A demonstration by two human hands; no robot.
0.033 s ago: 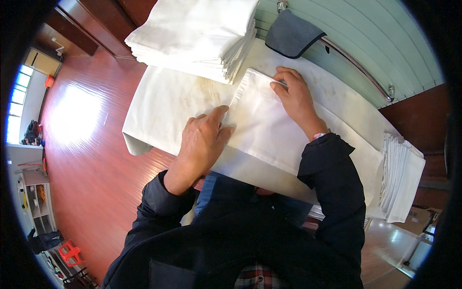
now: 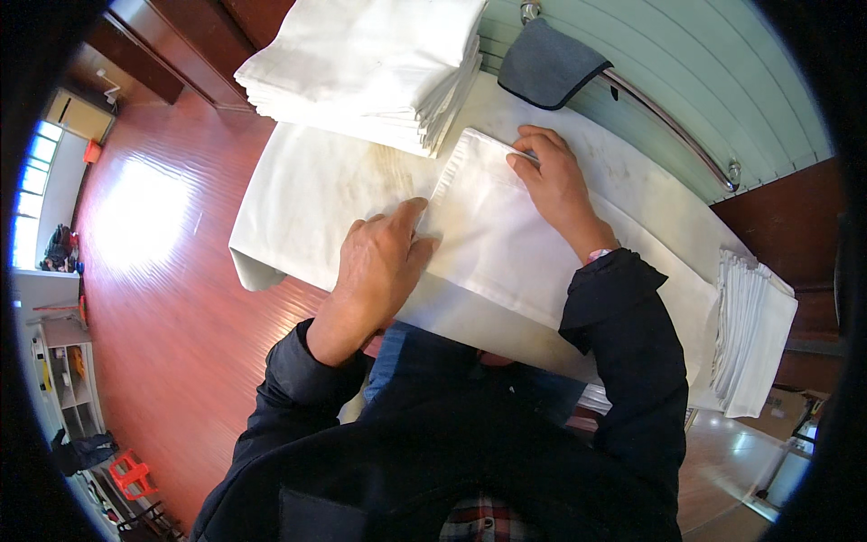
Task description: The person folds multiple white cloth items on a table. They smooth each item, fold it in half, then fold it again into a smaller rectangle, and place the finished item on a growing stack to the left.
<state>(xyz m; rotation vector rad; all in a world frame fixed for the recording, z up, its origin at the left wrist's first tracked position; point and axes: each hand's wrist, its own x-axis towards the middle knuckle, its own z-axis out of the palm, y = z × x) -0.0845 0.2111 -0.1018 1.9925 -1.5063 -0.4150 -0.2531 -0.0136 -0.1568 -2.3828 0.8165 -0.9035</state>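
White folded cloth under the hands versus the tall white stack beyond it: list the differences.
The white folded cloth is one flat piece; the tall white stack has many layers. The left hand and right hand press the cloth; the stack lies untouched. Both are white fabric.

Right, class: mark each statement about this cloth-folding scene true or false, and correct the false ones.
1. Both hands rest on the folded white cloth. True.
2. The left hand holds a pair of scissors. False: it lies flat on the cloth, holding nothing.
3. A stack of white cloths sits beyond the hands. True.
4. The small grey cloth lies under the right hand. False: it lies apart, by the wall.
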